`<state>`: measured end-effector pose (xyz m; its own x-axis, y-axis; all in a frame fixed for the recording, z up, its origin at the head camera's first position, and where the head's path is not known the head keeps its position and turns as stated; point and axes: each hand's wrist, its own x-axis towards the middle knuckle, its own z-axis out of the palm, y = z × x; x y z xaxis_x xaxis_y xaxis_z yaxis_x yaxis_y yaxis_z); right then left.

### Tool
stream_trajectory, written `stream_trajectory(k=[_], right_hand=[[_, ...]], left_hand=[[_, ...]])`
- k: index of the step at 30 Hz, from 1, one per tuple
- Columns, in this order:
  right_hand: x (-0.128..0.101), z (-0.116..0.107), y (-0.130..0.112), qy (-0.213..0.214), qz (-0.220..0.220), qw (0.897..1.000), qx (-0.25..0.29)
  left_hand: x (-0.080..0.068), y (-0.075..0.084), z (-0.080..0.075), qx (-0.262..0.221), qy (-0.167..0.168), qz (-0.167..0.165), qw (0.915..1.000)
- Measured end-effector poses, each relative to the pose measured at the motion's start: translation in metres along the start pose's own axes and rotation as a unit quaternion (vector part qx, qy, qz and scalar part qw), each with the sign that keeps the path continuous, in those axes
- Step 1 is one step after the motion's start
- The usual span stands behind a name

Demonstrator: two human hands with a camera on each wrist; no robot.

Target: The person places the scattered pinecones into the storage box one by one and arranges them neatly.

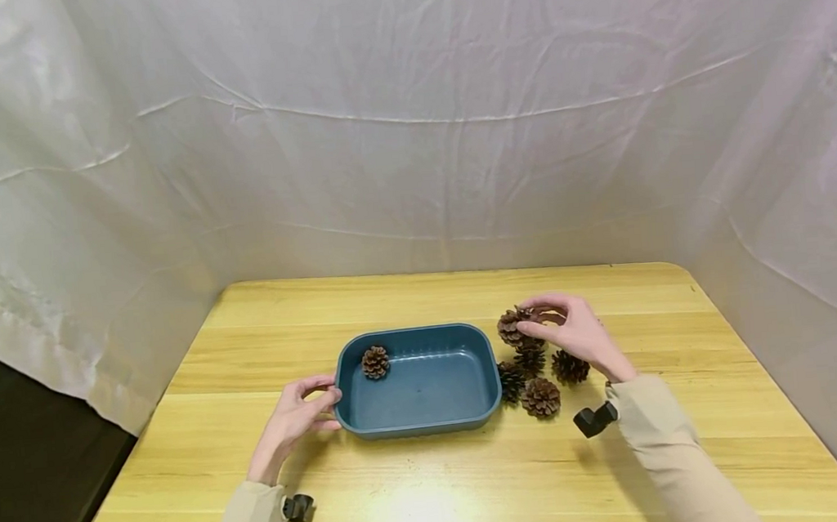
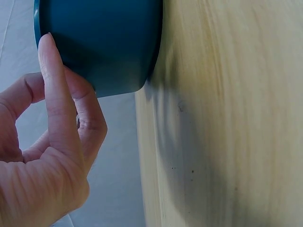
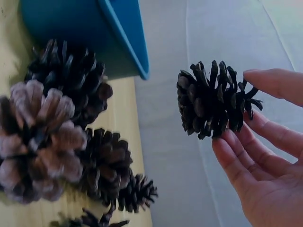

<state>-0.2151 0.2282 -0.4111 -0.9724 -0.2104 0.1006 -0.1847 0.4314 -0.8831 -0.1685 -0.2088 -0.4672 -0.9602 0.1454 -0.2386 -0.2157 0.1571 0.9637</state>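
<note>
1. Dark brown, woody pinecone (image 3: 210, 101): overlapping scales, rows spread with gaps between them, near-black in the right wrist view, warmer brown in the head view
2. Location: in the right hand (image 1: 579, 332), raised off the wooden table (image 1: 554, 480), just right of the blue box (image 1: 436, 391) by its far right corner, next to the loose cones (image 1: 541, 398)
3. Right fingers: pinching the pinecone, thumb at its narrower end, fingertips against its side, palm clear of it
4. Direction: long axis runs roughly left-right across the right wrist view; broad rounded end points left, to the table side, narrower splayed end points right, to the thumb; tilt hard to read in the head view, fingers cover part
5. Left hand (image 1: 298, 414): thumb and bent fingers hold the box's left end, thumb tip at the rim
6. Box has rounded corners, sits flat, one small brown cone (image 1: 376, 362) inside near the far left corner
7. Head view alone gives the box interior, that small cone and both hands together; right wrist view adds the pinecone's full side profile and the gap between it and the loose cones, which crowd each other there; left wrist view adds the box's outer wall close up, thumb tip on it
</note>
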Motion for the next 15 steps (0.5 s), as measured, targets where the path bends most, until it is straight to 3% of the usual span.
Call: stream_trajectory(k=[15], right_hand=[[0.014, 0.027, -0.02, -0.083, -0.06, 0.994, 0.03]], left_hand=[[0.001, 0.0, 0.0, -0.001, 0.001, -0.007, 1.0]])
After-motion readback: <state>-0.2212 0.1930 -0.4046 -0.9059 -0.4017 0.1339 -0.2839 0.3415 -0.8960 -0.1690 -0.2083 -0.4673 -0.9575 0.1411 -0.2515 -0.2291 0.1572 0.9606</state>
